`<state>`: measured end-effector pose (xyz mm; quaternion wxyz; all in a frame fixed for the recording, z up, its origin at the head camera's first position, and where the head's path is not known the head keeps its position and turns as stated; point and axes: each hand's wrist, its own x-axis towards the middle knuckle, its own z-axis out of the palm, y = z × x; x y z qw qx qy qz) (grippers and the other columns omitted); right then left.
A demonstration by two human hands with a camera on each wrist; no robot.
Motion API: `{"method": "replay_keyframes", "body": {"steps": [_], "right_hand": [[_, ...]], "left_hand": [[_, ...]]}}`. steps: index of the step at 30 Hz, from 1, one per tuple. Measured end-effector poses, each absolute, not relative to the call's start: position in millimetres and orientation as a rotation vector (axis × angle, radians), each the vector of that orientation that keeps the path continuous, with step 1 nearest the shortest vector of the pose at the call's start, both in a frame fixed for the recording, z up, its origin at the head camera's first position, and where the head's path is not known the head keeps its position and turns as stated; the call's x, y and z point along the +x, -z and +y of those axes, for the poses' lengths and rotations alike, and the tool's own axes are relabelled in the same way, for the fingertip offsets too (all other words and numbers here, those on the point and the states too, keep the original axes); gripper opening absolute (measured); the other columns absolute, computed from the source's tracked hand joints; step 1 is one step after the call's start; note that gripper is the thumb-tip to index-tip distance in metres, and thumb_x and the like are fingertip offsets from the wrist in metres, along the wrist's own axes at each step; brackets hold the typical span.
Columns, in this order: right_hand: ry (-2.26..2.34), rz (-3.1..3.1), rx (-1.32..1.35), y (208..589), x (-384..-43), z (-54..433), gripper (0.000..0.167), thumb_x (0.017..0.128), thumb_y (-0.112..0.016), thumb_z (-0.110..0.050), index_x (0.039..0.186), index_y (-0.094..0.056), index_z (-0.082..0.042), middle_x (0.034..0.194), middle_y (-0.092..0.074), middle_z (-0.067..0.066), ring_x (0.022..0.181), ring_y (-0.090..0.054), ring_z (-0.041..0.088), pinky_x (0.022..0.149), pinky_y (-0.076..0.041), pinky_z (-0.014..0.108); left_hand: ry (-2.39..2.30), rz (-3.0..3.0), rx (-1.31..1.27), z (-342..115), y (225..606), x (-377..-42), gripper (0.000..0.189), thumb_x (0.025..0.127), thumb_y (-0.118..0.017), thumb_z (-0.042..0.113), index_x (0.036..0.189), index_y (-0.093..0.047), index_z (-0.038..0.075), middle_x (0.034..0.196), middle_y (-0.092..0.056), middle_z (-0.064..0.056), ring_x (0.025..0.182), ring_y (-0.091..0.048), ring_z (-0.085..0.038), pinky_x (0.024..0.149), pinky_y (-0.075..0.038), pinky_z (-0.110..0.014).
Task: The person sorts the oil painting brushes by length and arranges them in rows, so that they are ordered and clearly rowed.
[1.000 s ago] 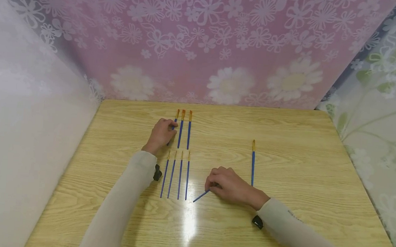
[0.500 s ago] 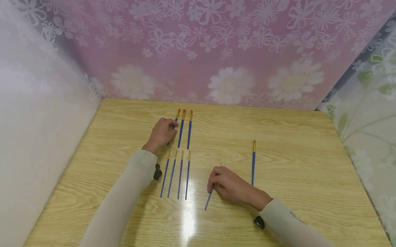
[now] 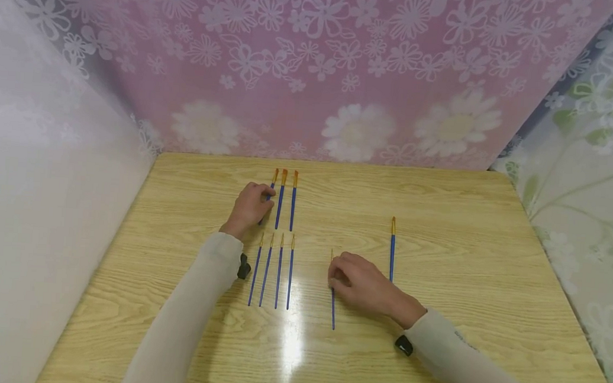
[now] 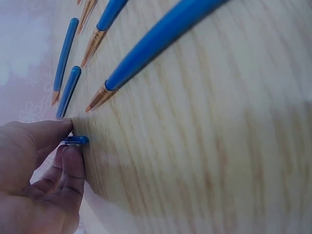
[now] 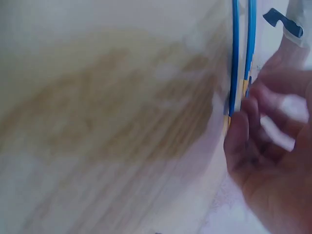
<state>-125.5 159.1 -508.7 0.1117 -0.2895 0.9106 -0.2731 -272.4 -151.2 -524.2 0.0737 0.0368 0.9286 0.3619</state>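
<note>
At the far left of the table, my left hand [image 3: 250, 208] pinches the handle of a flat paintbrush [image 3: 275, 178], the leftmost of three in the back row. In the left wrist view the blue handle end [image 4: 77, 140] shows between thumb and fingers. My right hand [image 3: 360, 280] holds a thin blue paintbrush [image 3: 333, 312] between thumb and fingertips, tip pointing away and handle toward me. Part of its middle is hidden by the fingers. To their left lies a front row of several thin paintbrushes [image 3: 279, 273], side by side, beneath the two other flat paintbrushes [image 3: 280, 204].
A single thicker paintbrush [image 3: 392, 245] lies right of centre, its lower end behind my right wrist. The wood-grain table [image 3: 468, 238] meets a pink floral cloth [image 3: 294, 66] at the back, a white panel on the left and a leafy cloth on the right.
My right hand has shifted slightly right and turned its thin paintbrush from a slant to nearly straight, parallel with the rows. The left hand stays on its paintbrush.
</note>
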Motion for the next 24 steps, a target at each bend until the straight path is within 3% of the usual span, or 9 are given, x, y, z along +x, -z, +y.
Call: {"method": "replay_keyframes", "body": {"steps": [6,12,18,24], "right_hand": [[0.756,2.713,-0.674,513.1,-125.2,156.5,0.024,0.098,-0.083,-0.034,0.093,-0.065,-0.019,0.083,-0.054,-0.008,0.076,-0.048,0.009,0.070,-0.043,0.027],[0.760,2.700,-0.690,513.9,-123.8,157.9,0.019,0.097,-0.082,-0.024,0.095,-0.065,-0.016,0.084,-0.052,-0.005,0.079,-0.046,0.011,0.071,-0.041,0.027],[0.794,2.712,-0.665,511.6,-122.3,160.3,0.007,0.098,-0.077,-0.014,0.098,-0.070,-0.014,0.091,-0.059,-0.005,0.084,-0.052,0.010,0.077,-0.049,0.029],[0.750,2.771,-0.671,513.8,-120.1,159.0,0.010,0.101,-0.073,-0.008,0.095,-0.070,-0.016,0.088,-0.059,-0.007,0.081,-0.051,0.010,0.074,-0.048,0.028]], "left_hand": [[-1.090,2.788,0.119,-151.7,523.9,-272.1,0.033,0.111,-0.064,0.015,0.142,-0.068,0.005,0.149,-0.056,-0.020,0.131,-0.059,-0.039,0.115,-0.049,-0.056],[-1.095,2.792,0.137,-151.6,524.5,-272.1,0.032,0.111,-0.064,0.014,0.142,-0.068,0.004,0.148,-0.057,-0.020,0.131,-0.059,-0.040,0.116,-0.049,-0.056],[-1.096,2.794,0.134,-151.8,525.4,-272.5,0.032,0.111,-0.063,0.014,0.142,-0.068,0.004,0.148,-0.057,-0.021,0.131,-0.059,-0.040,0.116,-0.049,-0.056],[-1.090,2.795,0.125,-152.4,525.5,-272.4,0.032,0.111,-0.063,0.014,0.141,-0.069,0.005,0.147,-0.057,-0.020,0.130,-0.059,-0.039,0.115,-0.049,-0.056]]}}
